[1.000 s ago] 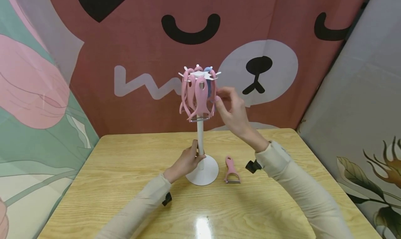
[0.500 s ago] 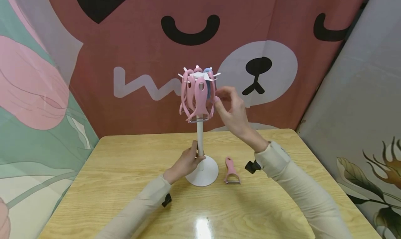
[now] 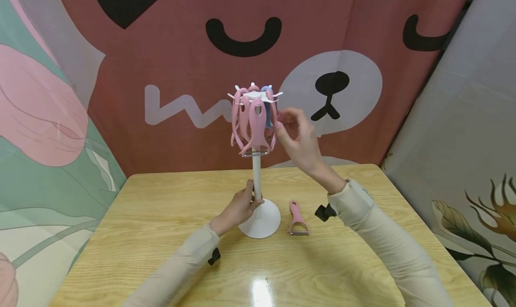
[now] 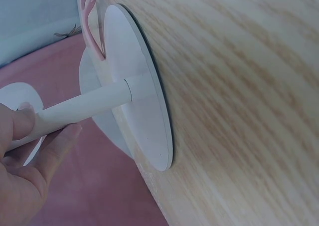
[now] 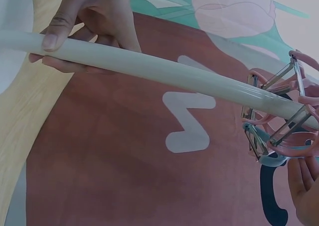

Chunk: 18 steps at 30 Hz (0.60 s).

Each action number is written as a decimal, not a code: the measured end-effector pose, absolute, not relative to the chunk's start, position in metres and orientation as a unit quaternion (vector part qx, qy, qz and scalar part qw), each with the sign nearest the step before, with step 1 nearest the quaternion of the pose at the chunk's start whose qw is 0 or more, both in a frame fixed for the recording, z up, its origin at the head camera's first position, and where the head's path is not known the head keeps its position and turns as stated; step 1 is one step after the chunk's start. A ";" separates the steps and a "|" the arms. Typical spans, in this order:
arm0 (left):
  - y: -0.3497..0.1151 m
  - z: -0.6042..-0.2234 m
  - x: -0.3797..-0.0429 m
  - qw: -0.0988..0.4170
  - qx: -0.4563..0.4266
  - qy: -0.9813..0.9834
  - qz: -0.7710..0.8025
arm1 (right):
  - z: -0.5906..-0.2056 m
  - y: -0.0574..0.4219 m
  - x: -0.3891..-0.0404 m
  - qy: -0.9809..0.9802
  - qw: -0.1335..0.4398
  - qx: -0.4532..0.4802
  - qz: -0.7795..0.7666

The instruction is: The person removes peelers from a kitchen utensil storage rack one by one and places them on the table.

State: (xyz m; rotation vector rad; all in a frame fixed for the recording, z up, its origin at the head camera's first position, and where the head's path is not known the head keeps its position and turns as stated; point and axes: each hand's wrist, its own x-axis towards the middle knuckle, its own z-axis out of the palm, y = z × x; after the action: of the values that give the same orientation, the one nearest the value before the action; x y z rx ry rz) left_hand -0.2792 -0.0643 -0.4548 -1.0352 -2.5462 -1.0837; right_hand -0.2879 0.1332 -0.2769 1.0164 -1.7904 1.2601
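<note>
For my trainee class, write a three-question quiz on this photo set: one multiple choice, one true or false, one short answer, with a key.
1. Seen in the head view, where on the wood-grain table does the pink Y-shaped peeler with a metal blade lie, relative to the round white base?
A) Left of it
B) Right of it
C) On top of it

2. True or false: every peeler hanging on the white pronged rack is pink.

3. Which of the person's grips holds the slim white post?

Key
1. B
2. False: a blue peeler hangs among the pink peelers.
3. The left grip, low on the post.
</note>
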 end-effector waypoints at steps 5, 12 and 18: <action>-0.065 -0.456 -0.279 0.098 -0.352 -0.857 -0.362 | -0.276 0.134 -0.288 -0.699 0.355 0.386 0.486; -0.064 -0.455 -0.279 0.102 -0.355 -0.855 -0.365 | -0.274 0.133 -0.287 -0.706 0.343 0.382 0.488; -0.064 -0.455 -0.279 0.098 -0.352 -0.857 -0.363 | -0.272 0.131 -0.286 -0.705 0.337 0.374 0.499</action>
State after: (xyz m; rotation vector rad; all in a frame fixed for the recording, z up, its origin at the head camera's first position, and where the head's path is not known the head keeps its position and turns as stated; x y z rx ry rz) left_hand -0.2786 -0.0642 -0.4545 -1.0425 -2.5357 -1.0738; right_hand -0.2860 0.1311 -0.2723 0.9761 -1.8377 1.3016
